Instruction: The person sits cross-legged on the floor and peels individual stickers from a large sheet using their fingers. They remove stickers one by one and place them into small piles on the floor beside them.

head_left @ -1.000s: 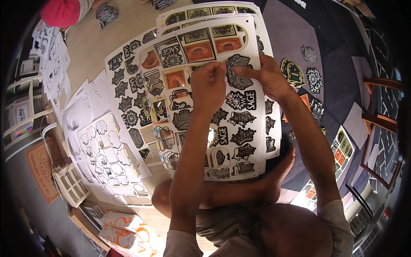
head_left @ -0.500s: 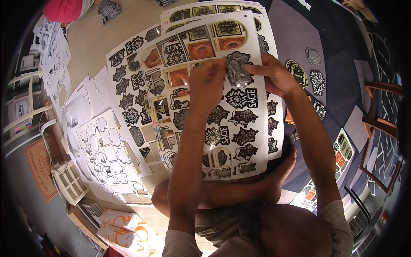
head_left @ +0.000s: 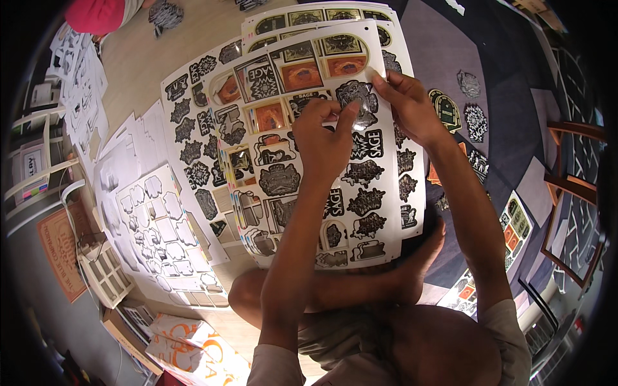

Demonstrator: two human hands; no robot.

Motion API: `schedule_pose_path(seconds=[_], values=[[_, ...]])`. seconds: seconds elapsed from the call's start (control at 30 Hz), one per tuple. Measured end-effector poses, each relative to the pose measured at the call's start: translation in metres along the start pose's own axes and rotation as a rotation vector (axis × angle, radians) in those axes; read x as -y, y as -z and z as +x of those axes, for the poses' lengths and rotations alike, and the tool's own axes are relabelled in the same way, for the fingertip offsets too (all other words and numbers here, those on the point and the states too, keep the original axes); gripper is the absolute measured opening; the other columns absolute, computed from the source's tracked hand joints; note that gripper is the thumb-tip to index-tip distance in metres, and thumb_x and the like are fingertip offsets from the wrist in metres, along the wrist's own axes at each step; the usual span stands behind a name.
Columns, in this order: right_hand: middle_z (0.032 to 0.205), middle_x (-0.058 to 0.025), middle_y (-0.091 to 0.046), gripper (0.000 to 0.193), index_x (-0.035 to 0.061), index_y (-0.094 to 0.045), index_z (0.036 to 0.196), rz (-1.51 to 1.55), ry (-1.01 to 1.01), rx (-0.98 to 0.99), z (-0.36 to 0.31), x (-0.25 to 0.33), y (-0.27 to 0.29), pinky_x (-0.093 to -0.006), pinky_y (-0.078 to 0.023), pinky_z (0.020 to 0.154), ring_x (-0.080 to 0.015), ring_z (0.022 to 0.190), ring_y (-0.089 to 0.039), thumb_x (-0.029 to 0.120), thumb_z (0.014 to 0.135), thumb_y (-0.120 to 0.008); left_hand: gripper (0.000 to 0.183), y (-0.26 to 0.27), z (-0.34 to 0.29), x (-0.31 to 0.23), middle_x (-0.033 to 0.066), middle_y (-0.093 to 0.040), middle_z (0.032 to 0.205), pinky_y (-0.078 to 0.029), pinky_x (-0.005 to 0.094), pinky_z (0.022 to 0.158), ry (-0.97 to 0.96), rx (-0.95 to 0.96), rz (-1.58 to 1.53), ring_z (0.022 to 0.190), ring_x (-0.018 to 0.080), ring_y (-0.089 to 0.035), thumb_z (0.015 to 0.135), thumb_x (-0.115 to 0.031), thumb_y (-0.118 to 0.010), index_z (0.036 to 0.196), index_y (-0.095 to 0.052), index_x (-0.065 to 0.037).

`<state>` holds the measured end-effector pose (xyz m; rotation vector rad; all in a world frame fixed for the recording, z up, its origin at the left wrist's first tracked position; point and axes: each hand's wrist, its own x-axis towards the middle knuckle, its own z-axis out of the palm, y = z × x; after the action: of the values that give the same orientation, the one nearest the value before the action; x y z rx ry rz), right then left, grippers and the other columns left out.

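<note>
A large white sheet of printed die-cut stickers [head_left: 293,241] lies in front of my crossed legs, on top of other sheets. Near its upper right edge is a dark, shiny sticker with a jagged outline [head_left: 358,101], glinting in the light. My left hand [head_left: 324,136] is over the sheet, its thumb tip at the sticker's left edge. Its fingers are bent and stand apart from the thumb, with nothing visibly held. Beside the sticker, my right hand [head_left: 412,109] grips the sheet's right edge; its thumb is on top and the other fingers curl partly out of sight.
Loose cut stickers [head_left: 476,122] lie on the dark mat to the right. Wooden frames [head_left: 570,186] stand at the far right. At left are white paper sheets with cut outlines [head_left: 154,225] and a shelf [head_left: 45,170]. A printed bag [head_left: 193,347] sits at lower left.
The jagged sticker, raised between both hands before, now appears to lie against the sheet. My left hand has shifted right and down; my right thumb has moved up off the sticker to the sheet's edge.
</note>
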<state>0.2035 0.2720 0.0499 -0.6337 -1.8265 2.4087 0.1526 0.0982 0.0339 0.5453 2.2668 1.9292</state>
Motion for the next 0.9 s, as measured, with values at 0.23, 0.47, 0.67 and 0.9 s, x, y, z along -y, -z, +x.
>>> schedule_pose_path(seconds=[0.23, 0.47, 0.67, 0.9], values=[[0.101, -0.0106, -0.071, 0.037, -0.006, -0.064, 0.117, 0.184, -0.132, -0.157, 0.015, -0.018, -0.004, -0.0287, -0.059, 0.074, -0.0129, 0.082, -0.07, 0.027, 0.102, -0.064, 0.027, -0.004, 0.003, 0.021, 0.0091, -0.064, 0.074, -0.05, 0.0308, 0.069, 0.056, 0.031, -0.035, 0.067, 0.0177, -0.062, 0.088, -0.018, -0.08, 0.078, -0.066, 0.004], [0.098, -0.0072, -0.073, 0.036, -0.0049, -0.065, 0.12, -0.066, -0.222, -0.007, -0.006, -0.012, 0.01, -0.0271, -0.054, 0.076, -0.0109, 0.082, -0.068, 0.02, 0.095, -0.072, 0.032, -0.004, 0.01, 0.023, 0.0067, -0.068, 0.072, -0.051, 0.0281, 0.065, 0.21, 0.073, -0.079, 0.067, 0.0122, -0.064, 0.093, -0.026, -0.076, 0.08, -0.069, 0.002], [0.095, -0.0072, -0.075, 0.032, -0.0045, -0.069, 0.116, -0.212, -0.192, 0.078, -0.025, -0.038, 0.017, -0.0268, -0.051, 0.069, -0.0081, 0.077, -0.064, 0.005, 0.086, -0.076, 0.032, -0.008, 0.014, 0.032, 0.0063, -0.069, 0.07, -0.051, 0.028, 0.063, 0.247, 0.038, 0.063, 0.064, 0.0115, -0.064, 0.092, -0.029, -0.077, 0.084, -0.071, 0.002], [0.085, -0.0084, -0.073, 0.035, -0.0046, -0.069, 0.111, -0.485, -0.131, -0.016, -0.023, -0.042, 0.016, -0.0284, -0.051, 0.065, -0.0102, 0.073, -0.063, 0.017, 0.086, -0.08, 0.033, 0.01, 0.025, 0.032, 0.0057, -0.071, 0.073, -0.049, 0.0261, 0.064, 0.256, -0.099, -0.098, 0.066, 0.0101, -0.063, 0.094, -0.028, -0.076, 0.085, -0.071, 0.003]])
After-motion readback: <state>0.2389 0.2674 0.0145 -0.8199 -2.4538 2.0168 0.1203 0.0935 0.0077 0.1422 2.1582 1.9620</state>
